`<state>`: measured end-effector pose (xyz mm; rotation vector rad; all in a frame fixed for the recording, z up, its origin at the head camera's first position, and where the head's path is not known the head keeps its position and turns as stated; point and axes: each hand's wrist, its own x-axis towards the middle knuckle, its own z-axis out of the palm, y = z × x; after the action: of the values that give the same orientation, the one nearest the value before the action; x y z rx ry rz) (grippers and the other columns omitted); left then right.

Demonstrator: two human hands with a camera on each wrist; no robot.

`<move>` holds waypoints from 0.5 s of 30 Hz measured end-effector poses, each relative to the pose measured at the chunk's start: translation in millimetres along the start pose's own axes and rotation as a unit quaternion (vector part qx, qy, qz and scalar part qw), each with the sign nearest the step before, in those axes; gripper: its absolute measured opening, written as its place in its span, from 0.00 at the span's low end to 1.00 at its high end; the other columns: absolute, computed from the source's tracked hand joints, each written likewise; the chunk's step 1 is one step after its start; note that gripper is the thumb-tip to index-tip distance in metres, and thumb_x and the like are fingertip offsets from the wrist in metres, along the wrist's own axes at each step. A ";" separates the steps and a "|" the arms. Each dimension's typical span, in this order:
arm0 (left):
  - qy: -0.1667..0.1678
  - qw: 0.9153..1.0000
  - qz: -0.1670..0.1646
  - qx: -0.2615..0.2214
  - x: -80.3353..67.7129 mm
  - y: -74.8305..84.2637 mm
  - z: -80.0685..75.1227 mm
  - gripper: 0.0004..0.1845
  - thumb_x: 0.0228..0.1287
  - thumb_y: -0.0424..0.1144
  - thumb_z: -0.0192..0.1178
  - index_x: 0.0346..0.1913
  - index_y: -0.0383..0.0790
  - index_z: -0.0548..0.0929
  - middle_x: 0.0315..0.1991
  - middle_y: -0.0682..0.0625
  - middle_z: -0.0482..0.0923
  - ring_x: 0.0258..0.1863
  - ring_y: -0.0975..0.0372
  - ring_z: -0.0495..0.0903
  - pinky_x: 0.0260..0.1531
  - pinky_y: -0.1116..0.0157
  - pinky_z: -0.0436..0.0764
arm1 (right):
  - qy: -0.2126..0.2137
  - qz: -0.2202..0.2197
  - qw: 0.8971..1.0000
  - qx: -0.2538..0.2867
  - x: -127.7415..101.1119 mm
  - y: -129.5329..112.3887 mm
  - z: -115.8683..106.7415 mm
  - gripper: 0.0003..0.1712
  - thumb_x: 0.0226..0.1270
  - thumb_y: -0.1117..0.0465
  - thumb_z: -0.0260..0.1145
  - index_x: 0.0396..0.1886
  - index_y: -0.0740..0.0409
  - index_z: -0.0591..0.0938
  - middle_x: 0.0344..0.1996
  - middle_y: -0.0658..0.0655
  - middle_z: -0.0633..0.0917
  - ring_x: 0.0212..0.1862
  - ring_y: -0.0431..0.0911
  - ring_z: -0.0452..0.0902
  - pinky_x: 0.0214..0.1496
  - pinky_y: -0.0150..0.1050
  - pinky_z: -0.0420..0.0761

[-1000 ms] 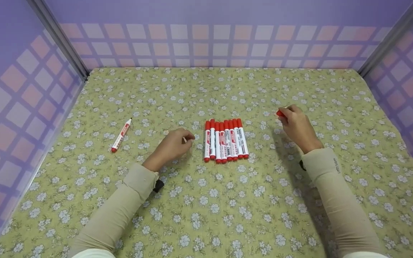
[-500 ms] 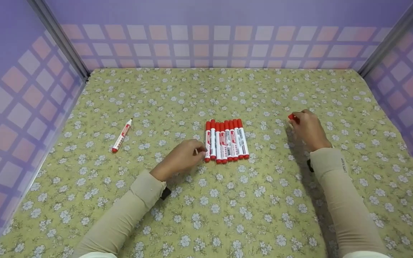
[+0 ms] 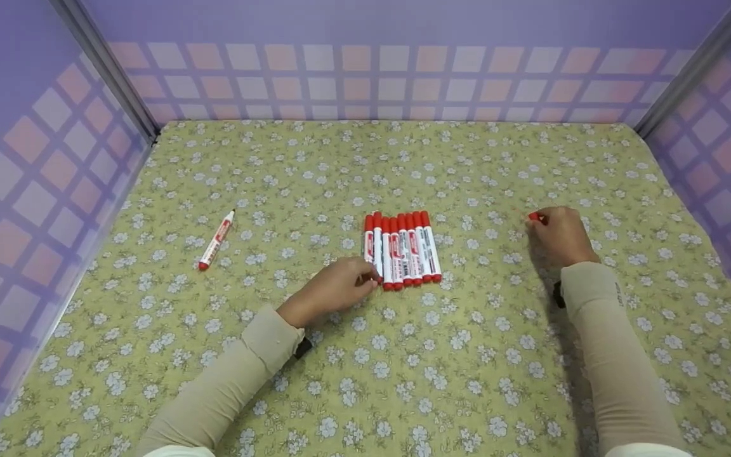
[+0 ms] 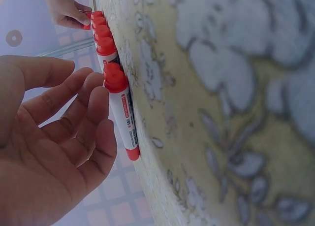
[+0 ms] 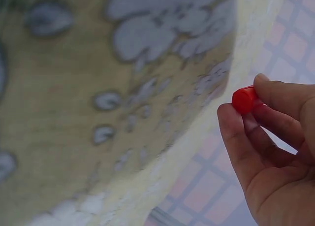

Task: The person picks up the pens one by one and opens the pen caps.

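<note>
In the head view, a row of red-and-white markers [image 3: 403, 251] lies side by side on the cloth. My left hand [image 3: 338, 285] is at the lower left end of that row. The left wrist view shows its fingers loosely bent beside the red end of the nearest marker [image 4: 123, 110], the thumb apart from it; whether the fingertips touch the marker I cannot tell. Off to the right, my right hand [image 3: 561, 236] pinches a red marker cap [image 5: 244, 100] between thumb and fingers, just above the cloth. An uncapped marker [image 3: 217, 241] lies alone at the left, dark tip pointing away.
A yellow-green floral cloth [image 3: 365, 381] covers the table. Purple panels with pink and white squares [image 3: 356, 57] stand at the back and both sides, with grey metal posts [image 3: 108, 70] at the corners.
My left hand has moved right and nearer to me, up to the bottom of the marker row. My right hand has carried the red cap right and nearer to me. The markers have not moved.
</note>
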<state>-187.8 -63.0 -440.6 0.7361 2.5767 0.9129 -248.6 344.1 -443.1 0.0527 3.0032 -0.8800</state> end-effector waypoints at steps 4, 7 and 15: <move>-0.002 1.000 0.014 0.009 0.6 -0.7 2.0 0.09 0.69 0.38 0.56 0.42 0.40 0.85 0.35 0.50 0.80 0.29 0.63 0.71 0.31 0.65 0.71 | -0.006 0.021 1.000 0.000 0.0 6.3 -0.3 0.20 0.73 0.61 0.56 0.54 0.72 0.79 0.48 0.74 0.81 0.43 0.59 0.81 0.40 0.51 0.80; -0.005 1.000 0.017 0.013 0.9 -1.2 3.1 0.09 0.69 0.39 0.57 0.43 0.40 0.85 0.38 0.50 0.82 0.31 0.63 0.73 0.33 0.64 0.73 | -0.015 0.038 0.999 0.002 -0.5 8.7 -1.1 0.21 0.73 0.59 0.56 0.56 0.73 0.78 0.50 0.74 0.80 0.46 0.60 0.80 0.45 0.53 0.79; -0.011 1.000 0.016 0.000 0.2 0.4 3.9 0.10 0.68 0.38 0.56 0.44 0.39 0.85 0.38 0.49 0.82 0.30 0.62 0.74 0.33 0.64 0.74 | -0.028 0.053 0.998 0.000 -0.8 13.1 -3.9 0.21 0.73 0.58 0.58 0.55 0.71 0.79 0.47 0.73 0.82 0.36 0.52 0.80 0.32 0.40 0.77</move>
<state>-186.1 -60.7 -443.3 0.7844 2.5520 0.9091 -247.3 357.2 -446.8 0.1823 2.9183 -0.8570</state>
